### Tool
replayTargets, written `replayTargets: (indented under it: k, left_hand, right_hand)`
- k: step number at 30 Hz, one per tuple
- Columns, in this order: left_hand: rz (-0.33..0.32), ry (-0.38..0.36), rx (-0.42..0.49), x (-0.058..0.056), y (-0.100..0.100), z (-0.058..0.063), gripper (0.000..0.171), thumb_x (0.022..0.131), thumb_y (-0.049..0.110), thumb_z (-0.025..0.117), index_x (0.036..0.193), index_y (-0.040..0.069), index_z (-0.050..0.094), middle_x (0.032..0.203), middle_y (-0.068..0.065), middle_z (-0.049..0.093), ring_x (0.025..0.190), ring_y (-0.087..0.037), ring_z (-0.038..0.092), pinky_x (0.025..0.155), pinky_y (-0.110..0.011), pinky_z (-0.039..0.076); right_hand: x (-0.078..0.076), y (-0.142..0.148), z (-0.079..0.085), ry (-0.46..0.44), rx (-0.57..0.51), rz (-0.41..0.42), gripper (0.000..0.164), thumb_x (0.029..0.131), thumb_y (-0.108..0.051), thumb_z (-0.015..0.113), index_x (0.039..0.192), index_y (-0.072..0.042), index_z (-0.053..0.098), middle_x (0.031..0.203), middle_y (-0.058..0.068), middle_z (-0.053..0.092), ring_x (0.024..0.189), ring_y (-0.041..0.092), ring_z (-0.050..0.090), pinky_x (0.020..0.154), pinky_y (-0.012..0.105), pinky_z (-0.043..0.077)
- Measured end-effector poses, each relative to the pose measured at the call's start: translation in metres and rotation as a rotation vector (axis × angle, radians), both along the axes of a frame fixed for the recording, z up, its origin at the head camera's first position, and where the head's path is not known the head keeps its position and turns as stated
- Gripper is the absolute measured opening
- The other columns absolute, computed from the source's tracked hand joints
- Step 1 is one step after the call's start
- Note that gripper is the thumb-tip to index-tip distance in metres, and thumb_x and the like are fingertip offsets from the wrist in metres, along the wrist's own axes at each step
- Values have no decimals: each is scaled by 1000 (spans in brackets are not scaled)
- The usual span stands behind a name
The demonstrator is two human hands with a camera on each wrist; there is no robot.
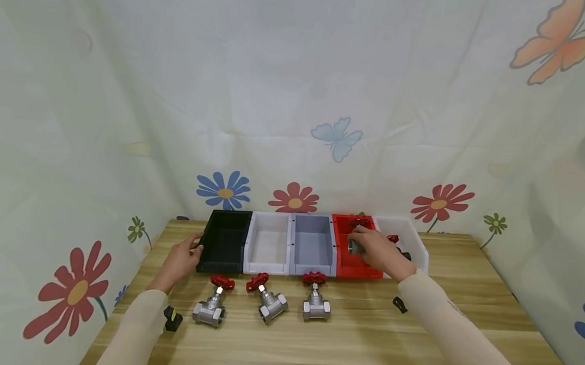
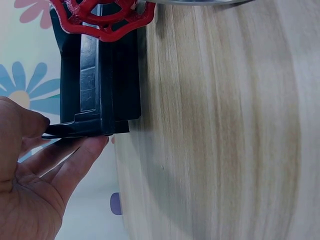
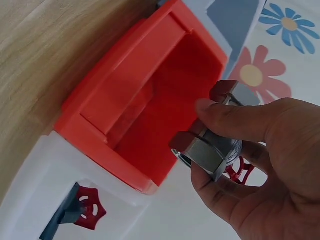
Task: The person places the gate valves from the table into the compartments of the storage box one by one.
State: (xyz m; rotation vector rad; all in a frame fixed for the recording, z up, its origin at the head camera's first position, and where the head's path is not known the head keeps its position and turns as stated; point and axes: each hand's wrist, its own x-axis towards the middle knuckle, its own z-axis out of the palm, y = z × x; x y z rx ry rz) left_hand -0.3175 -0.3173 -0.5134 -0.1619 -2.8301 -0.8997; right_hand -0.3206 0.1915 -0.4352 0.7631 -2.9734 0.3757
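Our right hand [image 1: 380, 251] grips a valve [image 3: 207, 156] above the red bin [image 1: 359, 273], handwheel [image 1: 359, 222] rearward; our left hand [image 1: 178, 261] pinches the black bin [image 1: 220, 267] at its left edge.

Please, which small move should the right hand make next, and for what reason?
Lowering the metal valve into the red bin might be best: the right hand grips it over that bin, whose visible inside looks bare, while the adjoining white bin already contains a red handwheel.
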Motion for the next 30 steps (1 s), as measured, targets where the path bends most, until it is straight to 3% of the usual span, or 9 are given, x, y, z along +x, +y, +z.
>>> replayTargets:
  k: [9,16,30]
  left_hand:
    - [2,-4,-3,0,0,0,46,102,12,48,145,-3,42,127,-35,59,109,-45,65,84,-51,57]
    - [-7,-4,-4,-1,1,3,46,102,13,47,145,-3,41,128,-35,58,109,-45,65,86,-53,55]
    - [-6,4,1,-1,0,1,46,102,13,48,144,-4,43,126,-34,60,108,-45,65,86,-53,55]
  right_hand:
    - [-15,-2,-15,0,48,9,46,81,7,68,126,-6,66,124,11,63,108,25,63,97,44,53]
    - [-22,-3,-28,-14,38,-14,44,80,3,74,122,-6,67,117,9,65,107,26,63,99,46,52]
    - [-32,-10,-49,-37,49,-26,40,79,7,71,117,-3,69,110,10,67,103,28,64,99,47,51]
